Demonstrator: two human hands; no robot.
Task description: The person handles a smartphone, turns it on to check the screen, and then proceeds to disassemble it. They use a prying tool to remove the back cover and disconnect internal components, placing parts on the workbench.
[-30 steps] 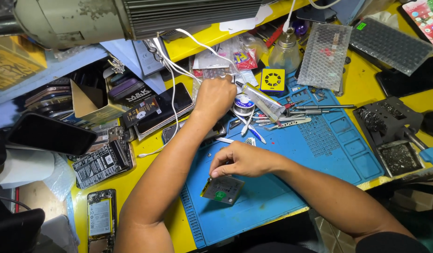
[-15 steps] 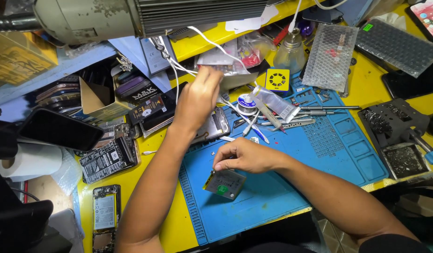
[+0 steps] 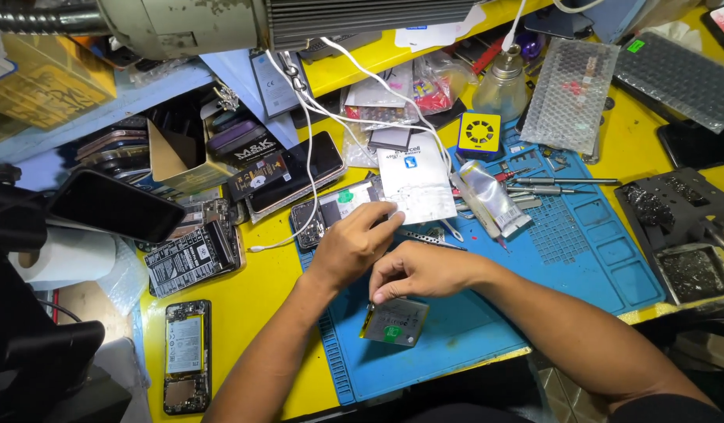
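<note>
My left hand (image 3: 352, 244) pinches the lower edge of a white flat packet (image 3: 415, 186) and holds it just above the blue work mat (image 3: 534, 258). Right beside it, my right hand (image 3: 418, 270) grips the top edge of a small grey flat part with a green sticker (image 3: 395, 322), which stands tilted on the mat near the front edge. The two hands almost touch. A disassembled phone (image 3: 330, 210) lies just behind the left hand, partly under the packet.
A yellow table holds dense clutter: an opened phone (image 3: 185, 356) at front left, a dark-screened phone (image 3: 115, 205), a paper roll (image 3: 64, 254), a silver sachet (image 3: 491, 196), screwdrivers (image 3: 561, 182), a glass bottle (image 3: 503, 78), bubble wrap (image 3: 569, 94), black trays (image 3: 675, 211) and a white cable (image 3: 307, 157).
My left hand reached to the back of the mat, took the white packet and drew it toward me, next to the right hand. The right hand stayed on the grey part.
</note>
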